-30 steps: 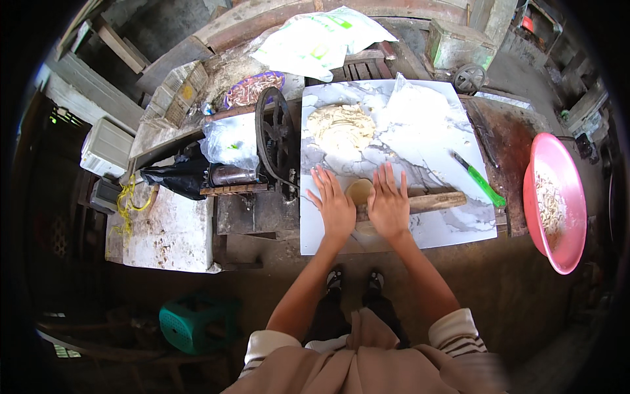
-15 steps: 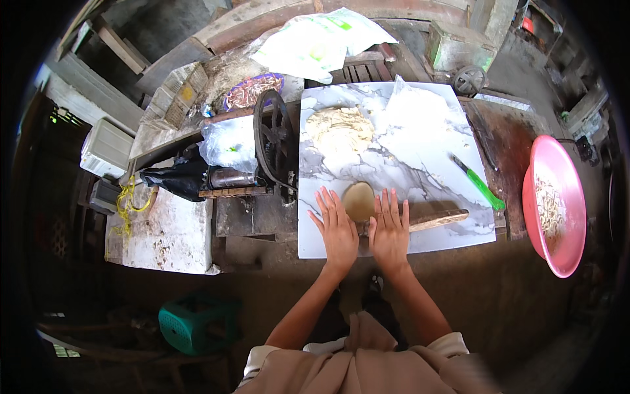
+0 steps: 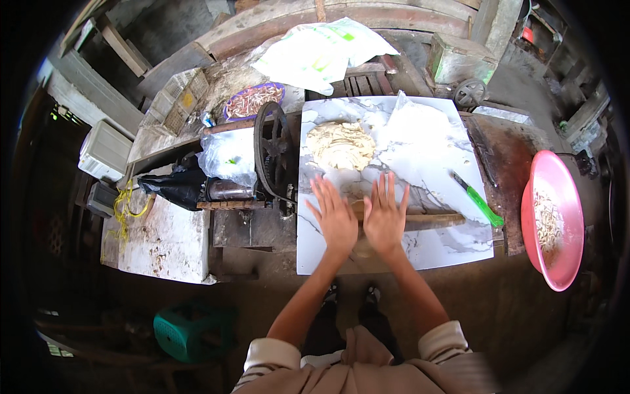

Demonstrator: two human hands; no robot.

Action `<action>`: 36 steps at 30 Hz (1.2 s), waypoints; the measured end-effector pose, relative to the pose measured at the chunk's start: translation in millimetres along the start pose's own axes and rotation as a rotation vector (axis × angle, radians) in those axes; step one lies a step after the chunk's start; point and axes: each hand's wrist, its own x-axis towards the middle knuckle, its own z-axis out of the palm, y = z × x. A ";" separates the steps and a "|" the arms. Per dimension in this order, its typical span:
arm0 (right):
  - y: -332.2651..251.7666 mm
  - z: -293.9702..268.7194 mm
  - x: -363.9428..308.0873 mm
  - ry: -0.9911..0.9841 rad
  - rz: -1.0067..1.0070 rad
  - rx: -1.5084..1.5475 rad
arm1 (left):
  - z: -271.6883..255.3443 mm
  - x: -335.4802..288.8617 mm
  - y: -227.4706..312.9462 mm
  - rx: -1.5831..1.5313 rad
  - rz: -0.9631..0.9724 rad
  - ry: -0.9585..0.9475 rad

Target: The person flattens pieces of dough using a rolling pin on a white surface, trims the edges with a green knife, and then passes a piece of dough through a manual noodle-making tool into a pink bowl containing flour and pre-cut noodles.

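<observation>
Rolling pin (image 3: pixel 434 220) of wood is laid on the marble-patterned worktop (image 3: pixel 459 244), on the near side of the dough mound (image 3: pixel 342 146). Over it the left hand (image 3: pixel 337 222) and the right hand (image 3: pixel 385 223) are set palms down, side by side with a narrow gap, fingers straight and spread, nothing gripped. Flattened dough (image 3: pixel 363 247), partly hidden by them, is also placed nearer than the mound. To the mound's right a white plastic bag (image 3: pixel 420 123) is seen; farther right and nearer, a green-handled knife (image 3: pixel 484 207) and a pink basin (image 3: pixel 572 226).
</observation>
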 end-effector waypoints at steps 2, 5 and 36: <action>-0.8 -14.2 -29.8 -0.048 -0.033 0.056 | -8.9 -35.0 1.0 -0.096 -0.040 -0.058; -2.7 -21.2 -37.9 -0.062 -0.053 0.011 | -13.4 -46.4 3.3 -0.081 -0.053 -0.063; -5.9 27.0 62.3 0.013 -0.065 0.027 | 22.4 58.2 -12.2 -0.236 -0.244 0.023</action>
